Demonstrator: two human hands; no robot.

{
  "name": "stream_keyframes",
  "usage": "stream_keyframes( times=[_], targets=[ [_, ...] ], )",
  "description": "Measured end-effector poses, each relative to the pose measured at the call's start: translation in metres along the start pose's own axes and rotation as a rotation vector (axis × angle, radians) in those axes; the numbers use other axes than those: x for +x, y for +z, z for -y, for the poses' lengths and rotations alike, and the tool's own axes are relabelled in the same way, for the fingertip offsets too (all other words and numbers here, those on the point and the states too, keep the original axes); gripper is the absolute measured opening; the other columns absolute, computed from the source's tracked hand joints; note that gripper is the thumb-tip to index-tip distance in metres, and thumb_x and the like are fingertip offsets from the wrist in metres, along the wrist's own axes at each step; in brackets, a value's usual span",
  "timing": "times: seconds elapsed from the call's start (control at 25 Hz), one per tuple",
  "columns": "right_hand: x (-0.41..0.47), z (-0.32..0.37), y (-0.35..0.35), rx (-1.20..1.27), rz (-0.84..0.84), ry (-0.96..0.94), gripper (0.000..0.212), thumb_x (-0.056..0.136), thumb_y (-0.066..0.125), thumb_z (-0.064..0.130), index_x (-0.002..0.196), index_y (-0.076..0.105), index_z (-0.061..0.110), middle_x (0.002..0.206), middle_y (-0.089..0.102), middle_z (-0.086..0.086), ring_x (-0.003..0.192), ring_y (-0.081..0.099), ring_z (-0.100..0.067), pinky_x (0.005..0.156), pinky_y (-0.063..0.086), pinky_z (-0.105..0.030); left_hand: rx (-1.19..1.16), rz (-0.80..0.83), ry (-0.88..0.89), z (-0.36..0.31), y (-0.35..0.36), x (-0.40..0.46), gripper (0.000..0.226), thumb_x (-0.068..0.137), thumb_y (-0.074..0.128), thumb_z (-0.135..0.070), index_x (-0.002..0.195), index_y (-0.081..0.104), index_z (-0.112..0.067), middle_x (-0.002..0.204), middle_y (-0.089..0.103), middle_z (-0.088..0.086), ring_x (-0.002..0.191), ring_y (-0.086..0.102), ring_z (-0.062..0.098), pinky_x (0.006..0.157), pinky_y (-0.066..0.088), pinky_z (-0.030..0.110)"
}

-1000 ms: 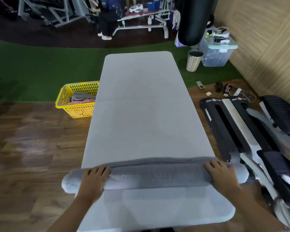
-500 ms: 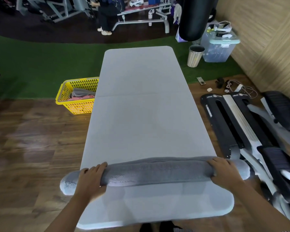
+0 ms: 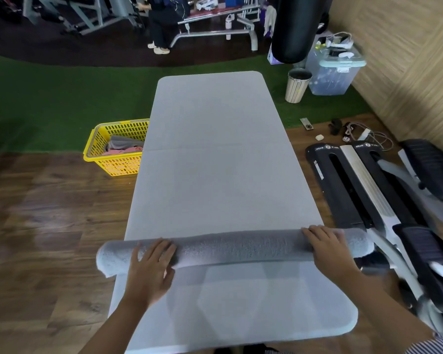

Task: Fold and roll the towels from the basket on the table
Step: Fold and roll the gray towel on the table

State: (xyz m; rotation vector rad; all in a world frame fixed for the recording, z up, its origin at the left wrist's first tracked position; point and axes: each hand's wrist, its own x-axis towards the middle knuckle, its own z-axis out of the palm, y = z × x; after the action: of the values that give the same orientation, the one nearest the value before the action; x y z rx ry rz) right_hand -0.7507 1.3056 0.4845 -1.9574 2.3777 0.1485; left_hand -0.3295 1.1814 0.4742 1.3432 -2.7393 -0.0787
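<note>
Towel (image 3: 237, 247), grey and rolled into one long tube, lies crosswise over the near part of the pale grey table (image 3: 215, 154), in the lower half of the frame, with both ends jutting past the table's long edges. The left hand (image 3: 151, 270) rests on the roll toward its left end, palm down and fingers (image 3: 161, 251) spread flat over the cloth rather than curled around it. The right hand (image 3: 329, 249) lies on the roll near its right end, also flat and open, fingertips reaching to the far side of the tube. Neither hand closes on the towel; both simply press on top of it. A striped sleeve (image 3: 435, 344) shows at the lower right corner. Left of the table, at mid-frame, a yellow basket (image 3: 108, 164) stands on the wooden floor (image 3: 41, 226) where it meets the green turf (image 3: 62, 103), just beside the table edge; grey and pink cloths (image 3: 124, 146) lie inside it. At the right of the frame sits a black and silver exercise machine (image 3: 368, 195). Near the upper right stand a striped bin (image 3: 297, 85) and a clear storage box (image 3: 334, 72) with a pale lid, with a black punch bag (image 3: 294, 29) hanging above them. At the top, a person (image 3: 164, 19) stands among gym benches.
</note>
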Motion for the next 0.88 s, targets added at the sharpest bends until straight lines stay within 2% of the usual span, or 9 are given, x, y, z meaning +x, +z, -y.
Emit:
stream_keyframes(
  times=[0.04,0.12,0.2,0.32,0.44,0.52,0.64,0.8,0.88],
  targets=[
    [-0.001,0.004,0.0,-0.043,0.081,0.044,0.078,0.052,0.076,0.006,0.126,0.052,0.013,0.123,0.057,-0.006,0.115,0.055,-0.035,0.081,0.046,-0.066,0.017,0.026,0.011,0.005,0.005,-0.003,0.06,0.07,0.051,-0.036,0.128,0.055,-0.02,0.133,0.058,0.0,0.126,0.051,0.022,0.106,0.027,0.057],
    [-0.003,0.009,0.001,-0.117,0.214,0.112,0.092,0.068,0.069,0.022,0.146,0.02,0.022,0.149,0.028,-0.002,0.137,0.025,-0.036,0.093,0.031,-0.071,0.065,0.086,0.04,0.018,0.01,-0.008,0.081,0.059,0.069,-0.028,0.137,0.047,-0.021,0.142,0.05,-0.001,0.135,0.039,0.02,0.109,0.022,0.058],
    [-0.001,0.011,0.004,-0.128,0.266,0.171,0.092,0.082,0.059,0.021,0.147,-0.005,0.028,0.155,0.005,0.002,0.141,0.002,-0.039,0.098,0.025,-0.071,0.131,0.16,-0.033,0.028,0.006,-0.006,0.099,0.046,0.08,-0.012,0.138,0.045,-0.018,0.139,0.052,0.004,0.133,0.042,0.027,0.103,0.026,0.064],
    [0.005,0.012,0.007,-0.17,0.243,0.169,0.086,0.08,0.063,0.012,0.147,0.01,0.025,0.15,0.023,-0.004,0.136,0.018,-0.043,0.091,0.034,-0.071,0.192,0.197,-0.107,0.036,0.003,0.004,0.097,0.042,0.081,0.001,0.131,0.045,-0.015,0.12,0.063,0.008,0.11,0.059,0.036,0.083,0.038,0.073],
    [0.02,0.007,0.011,-0.255,0.243,0.046,0.086,0.04,0.087,0.003,0.121,0.058,0.015,0.112,0.063,-0.009,0.101,0.057,-0.044,0.064,0.045,-0.073,0.199,0.199,0.012,0.043,0.004,0.02,0.096,0.036,0.087,0.0,0.121,0.047,-0.017,0.1,0.068,0.003,0.088,0.063,0.031,0.071,0.049,0.066],
    [0.032,-0.002,0.011,-0.226,0.206,-0.035,0.089,0.021,0.087,-0.002,0.105,0.064,0.015,0.094,0.067,-0.007,0.085,0.064,-0.042,0.053,0.046,-0.07,0.193,0.184,0.11,0.052,0.0,0.032,0.099,0.03,0.089,-0.002,0.119,0.048,-0.019,0.099,0.068,-0.002,0.088,0.062,0.026,0.073,0.05,0.063],
    [0.057,-0.001,0.002,-0.275,0.051,-0.277,0.092,0.026,0.088,-0.001,0.108,0.051,0.022,0.099,0.068,-0.003,0.09,0.065,-0.04,0.063,0.047,-0.069,0.162,0.11,0.343,0.052,-0.005,0.054,0.082,0.041,0.078,0.008,0.114,0.056,-0.021,0.102,0.067,-0.005,0.093,0.063,0.024,0.085,0.047,0.061],
    [0.085,0.059,0.007,-0.155,-0.123,-0.784,0.066,0.059,0.075,0.004,0.12,0.052,0.016,0.126,0.059,-0.01,0.119,0.052,-0.039,0.087,0.044,-0.064,0.062,0.041,0.724,-0.007,-0.004,0.101,0.053,0.061,0.052,-0.005,0.112,0.055,-0.018,0.107,0.065,0.001,0.102,0.06,0.02,0.098,0.047,0.05],
    [0.089,0.089,0.011,0.077,-0.146,-0.614,0.071,0.067,0.064,0.006,0.132,0.036,0.004,0.141,0.041,-0.02,0.131,0.038,-0.039,0.101,0.036,-0.055,0.024,0.033,0.737,-0.033,-0.003,0.115,0.056,0.054,0.063,-0.008,0.11,0.06,-0.01,0.11,0.064,0.006,0.103,0.054,0.02,0.098,0.044,0.036]
  ],
)
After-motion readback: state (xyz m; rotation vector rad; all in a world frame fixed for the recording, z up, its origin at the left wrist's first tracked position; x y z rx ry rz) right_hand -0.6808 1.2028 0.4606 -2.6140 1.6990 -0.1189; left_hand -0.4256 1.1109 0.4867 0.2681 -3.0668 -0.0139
